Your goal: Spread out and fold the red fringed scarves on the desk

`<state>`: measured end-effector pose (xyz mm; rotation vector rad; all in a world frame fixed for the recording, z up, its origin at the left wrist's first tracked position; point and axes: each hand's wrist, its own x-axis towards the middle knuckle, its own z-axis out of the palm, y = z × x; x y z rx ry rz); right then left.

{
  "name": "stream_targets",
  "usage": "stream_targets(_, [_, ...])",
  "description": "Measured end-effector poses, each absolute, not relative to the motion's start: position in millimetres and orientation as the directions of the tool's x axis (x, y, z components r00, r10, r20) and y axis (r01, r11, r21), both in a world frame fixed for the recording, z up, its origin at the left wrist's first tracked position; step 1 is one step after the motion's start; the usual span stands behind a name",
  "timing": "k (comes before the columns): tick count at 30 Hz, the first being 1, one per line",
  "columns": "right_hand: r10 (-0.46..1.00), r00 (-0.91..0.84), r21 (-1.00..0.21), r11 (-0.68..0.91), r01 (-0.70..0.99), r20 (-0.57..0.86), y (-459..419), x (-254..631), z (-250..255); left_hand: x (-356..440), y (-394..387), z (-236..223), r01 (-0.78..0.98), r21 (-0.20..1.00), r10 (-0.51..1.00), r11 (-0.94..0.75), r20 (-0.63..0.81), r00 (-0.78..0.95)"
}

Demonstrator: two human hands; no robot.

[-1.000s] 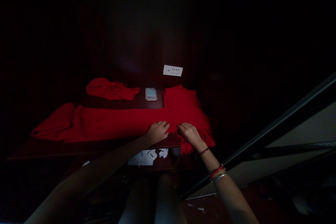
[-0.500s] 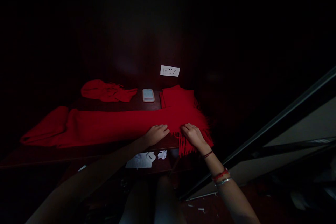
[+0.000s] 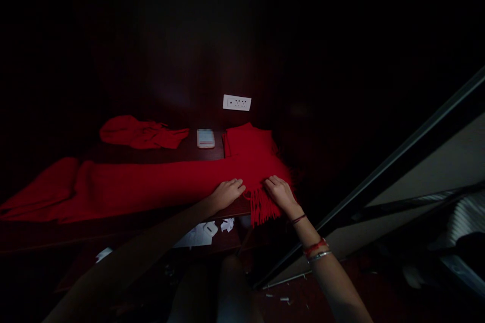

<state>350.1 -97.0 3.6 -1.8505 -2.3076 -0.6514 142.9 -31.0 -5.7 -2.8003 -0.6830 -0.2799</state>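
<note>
A long red scarf [image 3: 151,184] lies stretched across a dark wooden table [image 3: 235,208], its fringed end [image 3: 259,204] hanging over the front edge. My left hand [image 3: 226,193] rests flat on the scarf near that end, fingers stretched out. My right hand [image 3: 279,192] lies on the fringed end just right of it, fingers curled onto the cloth. Red and silver bracelets sit on my right wrist.
A crumpled red cloth [image 3: 142,132] lies at the table's back left, a phone [image 3: 205,138] at the back middle, a folded red stack [image 3: 248,140] beside it. A white wall socket [image 3: 237,102] is above. Paper scraps [image 3: 200,232] lie below the table. A dark slanted rail [image 3: 379,176] runs on the right.
My right hand has drawn the fringed end leftwards, bunching it closer to my left hand. The view has shifted a little to the right.
</note>
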Motion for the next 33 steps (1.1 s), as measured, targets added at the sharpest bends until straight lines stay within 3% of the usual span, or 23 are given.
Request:
stream_targets(7, [0.931, -0.134, 0.222, 0.059, 0.973, 0.339, -102, 375, 3, 143, -27, -7, 0.484, -0.096, 0.459, -0.870, 0.204, 0.865])
stream_targets(13, [0.925, -0.138, 0.195, 0.071, 0.978, 0.353, -106, 378, 2, 135, -24, -5, 0.474, -0.044, 0.458, -0.879, 0.193, 0.868])
stream_targets(17, [0.906, -0.195, 0.142, 0.152, 0.978, 0.375, -110, 365, 9, 104, -23, 2, 0.483, -0.070, 0.466, -0.873, 0.176, 0.867])
stream_targets(23, [0.847, -0.395, 0.075, 0.395, 0.915, 0.357, -104, 287, 15, 45, -16, 12, 0.603, -0.162, 0.606, -0.781, 0.037, 0.794])
stream_targets(33, [0.849, -0.449, 0.208, 0.403, 0.891, 0.279, -77, 240, -7, 27, -22, 0, 0.642, -0.253, 0.622, -0.723, 0.163, 0.765])
